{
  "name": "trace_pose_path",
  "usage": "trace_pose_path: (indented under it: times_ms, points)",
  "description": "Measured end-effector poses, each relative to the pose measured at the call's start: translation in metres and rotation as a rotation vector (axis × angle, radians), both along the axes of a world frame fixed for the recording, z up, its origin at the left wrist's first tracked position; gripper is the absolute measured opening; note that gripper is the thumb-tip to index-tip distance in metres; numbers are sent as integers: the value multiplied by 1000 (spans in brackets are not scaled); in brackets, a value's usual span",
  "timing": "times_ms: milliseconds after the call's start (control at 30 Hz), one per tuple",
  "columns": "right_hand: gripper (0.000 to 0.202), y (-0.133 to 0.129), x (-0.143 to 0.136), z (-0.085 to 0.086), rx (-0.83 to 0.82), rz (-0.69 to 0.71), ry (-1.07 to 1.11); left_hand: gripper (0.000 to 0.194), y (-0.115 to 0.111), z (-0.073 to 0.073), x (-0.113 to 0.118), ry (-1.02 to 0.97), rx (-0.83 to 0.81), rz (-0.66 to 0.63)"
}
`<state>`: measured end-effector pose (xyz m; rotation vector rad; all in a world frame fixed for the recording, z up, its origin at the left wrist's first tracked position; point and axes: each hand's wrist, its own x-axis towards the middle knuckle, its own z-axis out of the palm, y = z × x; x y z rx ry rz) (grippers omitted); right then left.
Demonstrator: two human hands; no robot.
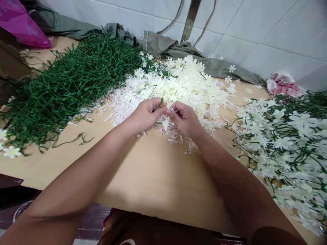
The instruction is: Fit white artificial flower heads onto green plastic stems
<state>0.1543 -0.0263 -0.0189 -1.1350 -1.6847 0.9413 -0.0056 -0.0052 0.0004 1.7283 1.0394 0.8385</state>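
Both hands meet at the front edge of a pile of loose white flowers (189, 81). My left hand (152, 110) is closed in a pinch on a green stem (161, 101), whose tip shows above the fingers. Fingertips touching it, my right hand (182, 117) pinches a thin white flower stalk (174, 110). Just below the fingertips a white blossom (166, 123) hangs with its petals downward. Where stem and stalk meet is hidden by the fingers.
A heap of green stems (76, 78) lies at the left. White flowers on green stems (288, 146) are piled at the right. Grey-green cloth (217, 68) runs along the tiled wall (230, 30). A pink bag (22, 22) and a pink-and-white cloth (283, 85) sit at the back of the table (153, 170).
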Motion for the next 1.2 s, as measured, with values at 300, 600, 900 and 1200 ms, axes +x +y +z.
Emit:
trace_pose_path:
  times_ms: [300, 600, 900, 1200]
  points:
    - [48, 0, 3, 4, -23, 165, -23, 15, -3, 7, 0, -34, -65, -40]
    - [48, 3, 14, 9, -53, 155, -114, 19, 0, -4, -6, 152, -134, -138]
    - [47, 5, 14, 10, -39, 134, -27, 35, 2, -5, -6, 141, -91, -198]
    - [46, 8, 11, 2, -49, 150, 32, 25, -4, -4, 1, -22, -229, -194]
